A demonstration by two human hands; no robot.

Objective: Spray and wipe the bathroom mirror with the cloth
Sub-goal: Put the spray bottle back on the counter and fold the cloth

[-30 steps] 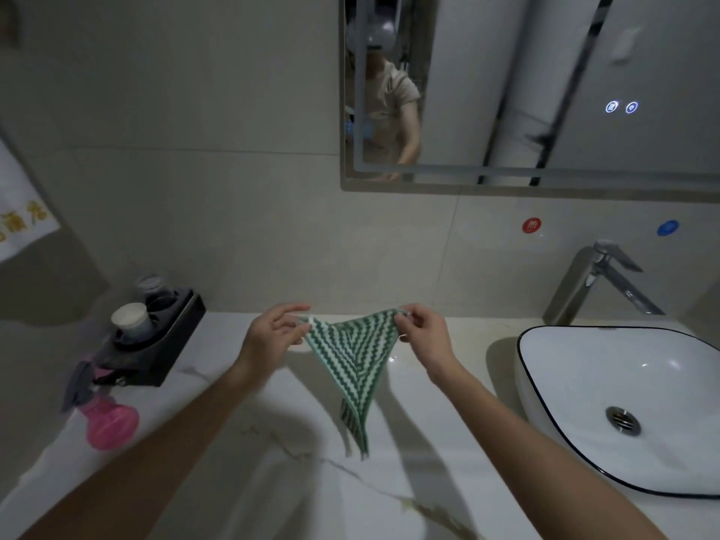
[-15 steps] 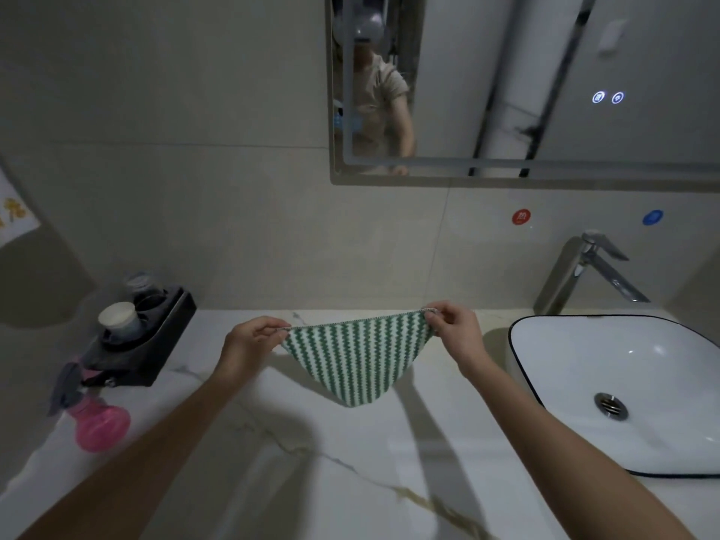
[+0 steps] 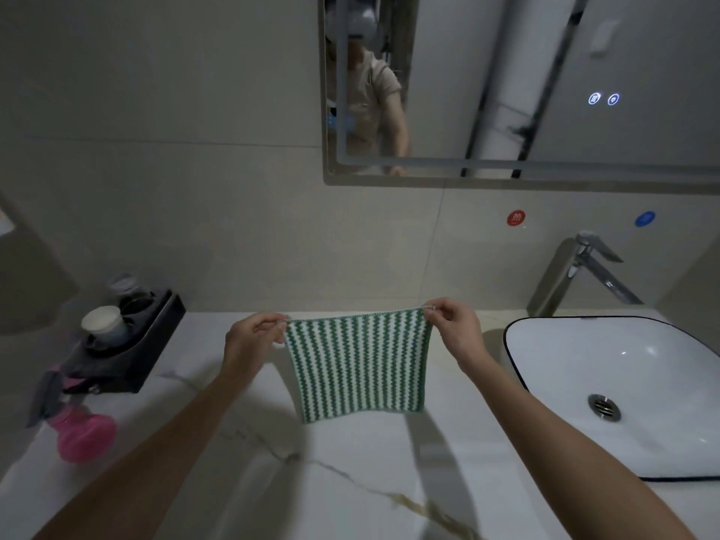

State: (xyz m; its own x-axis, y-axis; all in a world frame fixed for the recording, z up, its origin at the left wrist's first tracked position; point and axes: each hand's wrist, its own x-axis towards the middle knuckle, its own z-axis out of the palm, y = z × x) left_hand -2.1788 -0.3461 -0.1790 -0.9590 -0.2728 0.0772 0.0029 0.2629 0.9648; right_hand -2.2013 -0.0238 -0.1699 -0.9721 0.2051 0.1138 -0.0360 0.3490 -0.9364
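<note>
Between two hands, one cloth [image 3: 358,368]

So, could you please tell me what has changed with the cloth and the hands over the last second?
The left hand and right hand have drawn apart, spreading the green-striped cloth from a bunched, hanging triangle into a flat, open rectangle above the counter. Each hand has kept pinching a top corner throughout. The pink spray bottle has stayed untouched on the counter's left, beside the black holder.
</note>
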